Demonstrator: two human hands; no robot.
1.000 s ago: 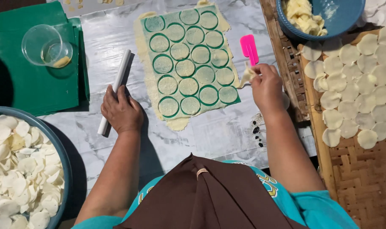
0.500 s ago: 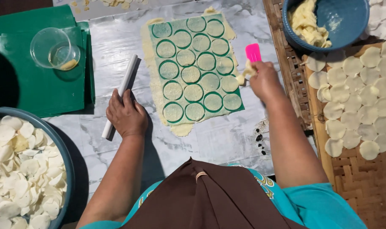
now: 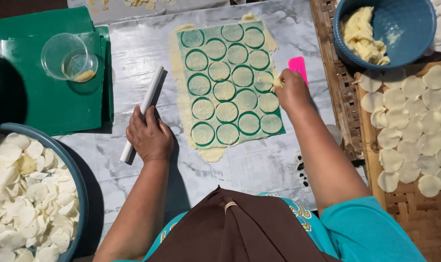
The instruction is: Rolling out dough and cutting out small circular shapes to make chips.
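Since a second ago: right hand has drawn in from beside the sheet to its right edge, still carrying the pink scraper; left hand has stayed on the white roller.
Marble-patterned work surface: bare stretch lies below the sheet, between the two forearms; a narrower bare strip runs between roller and sheet.
Woven tray: along the right edge, covered with pale dough discs in rows, its lower part uncovered.
Big bowl of discs: at the lower left edge, heaped with cut rounds, its rim near the left forearm.
Blue bowl: top right, holding yellowish dough scraps, well apart from the sheet.
Green mats: stacked at upper left with a clear cup on top.
Green stencil sheet: centre, circular holes filled with dough, excess dough spilling past its left and bottom edges.
Left hand: curled down over the lower part of the roller, which lies slantwise just left of the sheet.
Right hand: closed around the scraper's lower end, fingers touching a dough bit at the sheet's right edge.
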